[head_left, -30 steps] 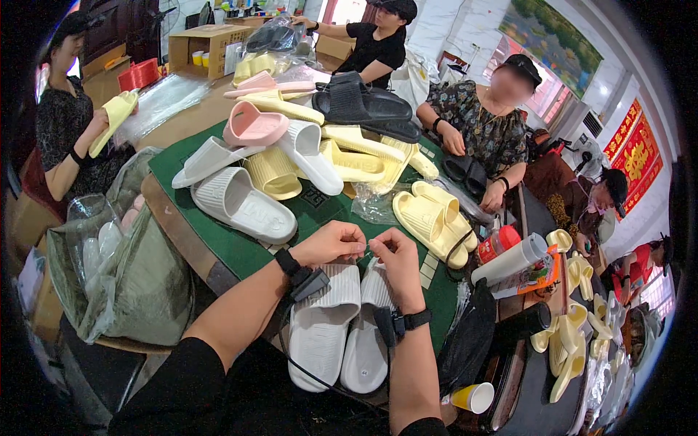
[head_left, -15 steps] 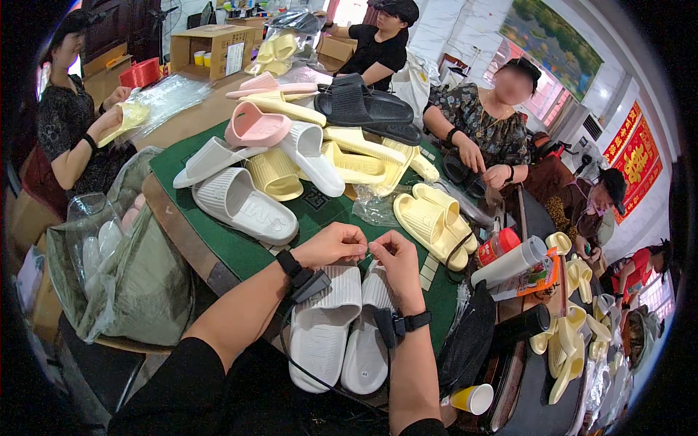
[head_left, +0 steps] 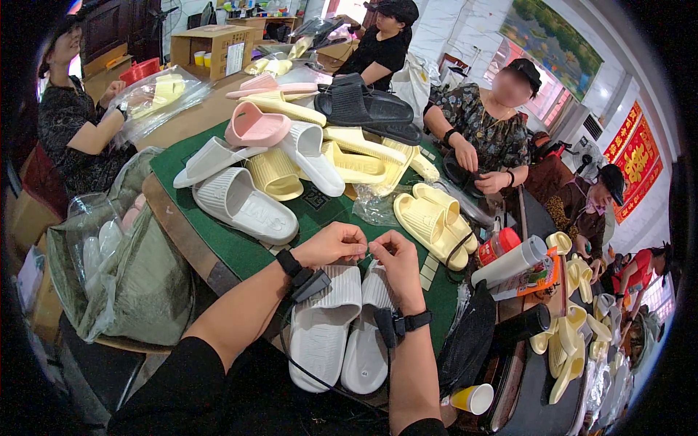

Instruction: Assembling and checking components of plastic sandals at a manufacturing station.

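My left hand (head_left: 331, 245) and my right hand (head_left: 396, 260) meet fingertip to fingertip above a pair of light grey slide slippers (head_left: 320, 340) at the table's near edge. Each hand is closed in a pinch. Whatever sits between the fingertips is too small to name. The slippers lie side by side, toes partly hidden beneath my hands, and a black cord (head_left: 311, 368) runs across the left one. Just beyond my left hand lies a bigger grey slide (head_left: 251, 207). A pair of pale yellow slides (head_left: 429, 224) rests beyond my right hand.
Yellow, pink, grey and black slides (head_left: 367, 107) pile up on the green mat (head_left: 218, 251). At right stand a white bottle (head_left: 509, 260), a red-lidded jar (head_left: 498, 245) and a paper cup (head_left: 472, 398). A lined bin (head_left: 134, 291) stands left. Several co-workers sit around.
My hands keep their pinch in the same place. At left, a co-worker's yellow slippers are now in a clear bag. The person at the back has raised a bag and a yellow slipper.
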{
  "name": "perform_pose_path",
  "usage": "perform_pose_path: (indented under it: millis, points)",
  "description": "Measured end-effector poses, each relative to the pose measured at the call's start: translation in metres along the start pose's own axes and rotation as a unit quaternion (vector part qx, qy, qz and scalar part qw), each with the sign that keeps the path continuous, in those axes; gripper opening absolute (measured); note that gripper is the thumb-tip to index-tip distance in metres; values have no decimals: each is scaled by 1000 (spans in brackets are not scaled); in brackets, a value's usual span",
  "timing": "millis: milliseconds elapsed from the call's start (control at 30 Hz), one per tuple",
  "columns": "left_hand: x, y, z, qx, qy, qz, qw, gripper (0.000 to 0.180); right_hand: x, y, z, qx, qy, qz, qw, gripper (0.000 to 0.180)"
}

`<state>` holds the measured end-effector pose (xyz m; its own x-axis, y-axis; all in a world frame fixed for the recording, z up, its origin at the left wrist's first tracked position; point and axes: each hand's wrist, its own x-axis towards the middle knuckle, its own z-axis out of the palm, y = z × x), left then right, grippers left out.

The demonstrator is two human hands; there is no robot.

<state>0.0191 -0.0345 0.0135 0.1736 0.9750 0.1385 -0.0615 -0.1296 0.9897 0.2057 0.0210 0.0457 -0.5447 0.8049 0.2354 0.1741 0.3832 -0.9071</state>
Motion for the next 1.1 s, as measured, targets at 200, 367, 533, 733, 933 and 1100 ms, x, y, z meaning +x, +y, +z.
perform_pose_path:
  millis: [200,367,533,733,933,1100]
  points:
    - [1,-1,0,-3,-7,7,1000,15,-1,-3,0,1,5,0,1000,10]
    - [-1,1,0,-5,-10,5,1000,15,-3,-6,0,5,3,14,1000,10]
    - [0,0,1,-4,-5,-3,1000,15,-1,-4,-1,-3,-11,19,1000,12]
    - [1,-2,-1,-23,-15,12,1000,15,1,-1,1,8,7,0,1000,11]
    - [1,-1,-3,-10,-14,4,1000,15,0,-4,1,9,6,-1,1000,11]
    - [0,0,4,-38,2,1,999,11,0,3,0,16,5,-9,1000,12]
